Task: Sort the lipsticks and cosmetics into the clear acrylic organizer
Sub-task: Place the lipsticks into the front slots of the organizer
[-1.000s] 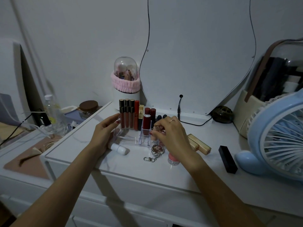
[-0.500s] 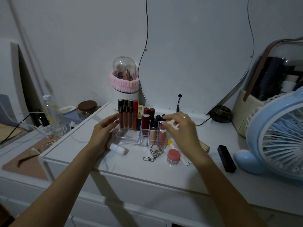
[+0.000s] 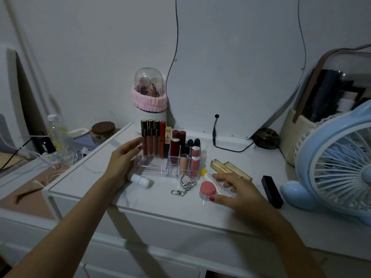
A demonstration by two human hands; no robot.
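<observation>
The clear acrylic organizer [image 3: 152, 167] stands mid-table. Several lip glosses [image 3: 149, 141] fill its back left, and a pink gloss [image 3: 195, 161] and a nude tube [image 3: 183, 163] stand in its front right slots. My left hand [image 3: 120, 163] grips its left wall. Low over a white tube with a yellow cap [image 3: 210, 178], my right hand [image 3: 241, 191] is spread, fingers beyond the tube and thumb beside a pink jar [image 3: 207, 189]. Loose on the table lie a white stick [image 3: 141, 180], two gold lipsticks [image 3: 230, 169] and a black lipstick [image 3: 272, 191].
A metal keychain [image 3: 184, 183] lies in front of the organizer. A blue fan [image 3: 337, 163] crowds the right side, with a storage case behind it. The mirror [image 3: 236, 67], its cable and a domed brush holder [image 3: 149, 97] stand at the back. Clutter sits on the lower surface at left.
My right hand left the pink gloss standing in the organizer's front right slot and moved down and right to the white tube. My left hand has stayed on the organizer.
</observation>
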